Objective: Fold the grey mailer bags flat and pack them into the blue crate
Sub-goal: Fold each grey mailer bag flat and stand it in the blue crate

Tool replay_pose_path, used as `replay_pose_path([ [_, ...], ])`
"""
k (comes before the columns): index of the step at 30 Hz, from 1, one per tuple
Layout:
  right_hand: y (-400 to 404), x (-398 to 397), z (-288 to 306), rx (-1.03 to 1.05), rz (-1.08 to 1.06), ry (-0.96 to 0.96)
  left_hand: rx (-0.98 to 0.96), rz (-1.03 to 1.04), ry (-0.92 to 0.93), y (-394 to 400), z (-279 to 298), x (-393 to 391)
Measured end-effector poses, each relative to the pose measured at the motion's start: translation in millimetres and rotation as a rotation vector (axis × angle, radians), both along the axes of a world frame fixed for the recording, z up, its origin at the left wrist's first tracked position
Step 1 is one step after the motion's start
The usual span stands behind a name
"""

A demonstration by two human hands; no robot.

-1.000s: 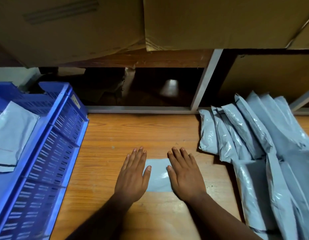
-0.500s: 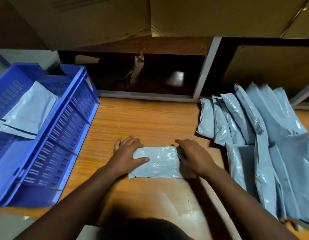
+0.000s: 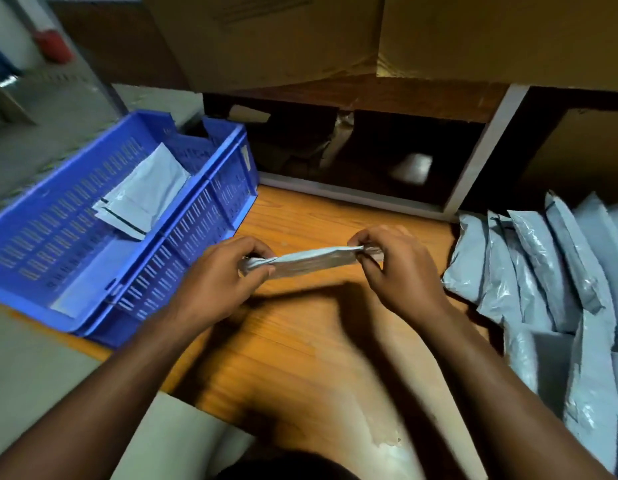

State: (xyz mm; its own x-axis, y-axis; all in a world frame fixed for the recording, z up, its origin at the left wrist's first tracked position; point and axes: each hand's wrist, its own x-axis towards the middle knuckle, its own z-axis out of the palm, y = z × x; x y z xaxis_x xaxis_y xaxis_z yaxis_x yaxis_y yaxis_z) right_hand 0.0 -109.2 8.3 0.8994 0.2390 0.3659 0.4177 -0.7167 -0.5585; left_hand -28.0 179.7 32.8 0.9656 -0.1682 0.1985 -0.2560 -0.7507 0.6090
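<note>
A folded grey mailer bag (image 3: 309,261) hangs edge-on above the wooden table (image 3: 300,341), held between both hands. My left hand (image 3: 219,282) grips its left end with curled fingers. My right hand (image 3: 395,271) pinches its right end. The blue crate (image 3: 203,220) stands at the left, just beside my left hand, with a folded grey mailer (image 3: 144,192) lying inside it. A pile of unfolded grey mailer bags (image 3: 549,282) lies at the right.
Large cardboard boxes (image 3: 473,36) sit on a shelf above the table's back. A dark open cubby (image 3: 352,157) with a white frame runs along the back edge. The table's near-left corner ends beside the crate, with grey floor beyond.
The hands went from pressing the bag flat on the table to gripping its ends and lifting it off the surface. The view has swung left toward the crate.
</note>
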Motion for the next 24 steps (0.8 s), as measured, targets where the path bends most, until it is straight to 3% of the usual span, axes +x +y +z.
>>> replay_pose_path([
  [9,136.0,92.5,80.4,0.165,0.015,-0.295,-0.035,0.206,-0.317,93.3,76.1,31.2],
  [14,247.8,144.3,93.2,0.222,0.114,-0.392,-0.082,0.324,-0.244,184.7,72.3,61.6],
  [20,366.4,190.6,72.1,0.106,0.123,-0.073,0.116,0.411,-0.054,269.0,31.9,100.6],
  [24,417.5,205.9,51.0,-0.128,0.073,0.303,0.229,0.395,0.061,293.0,-7.4,126.3],
])
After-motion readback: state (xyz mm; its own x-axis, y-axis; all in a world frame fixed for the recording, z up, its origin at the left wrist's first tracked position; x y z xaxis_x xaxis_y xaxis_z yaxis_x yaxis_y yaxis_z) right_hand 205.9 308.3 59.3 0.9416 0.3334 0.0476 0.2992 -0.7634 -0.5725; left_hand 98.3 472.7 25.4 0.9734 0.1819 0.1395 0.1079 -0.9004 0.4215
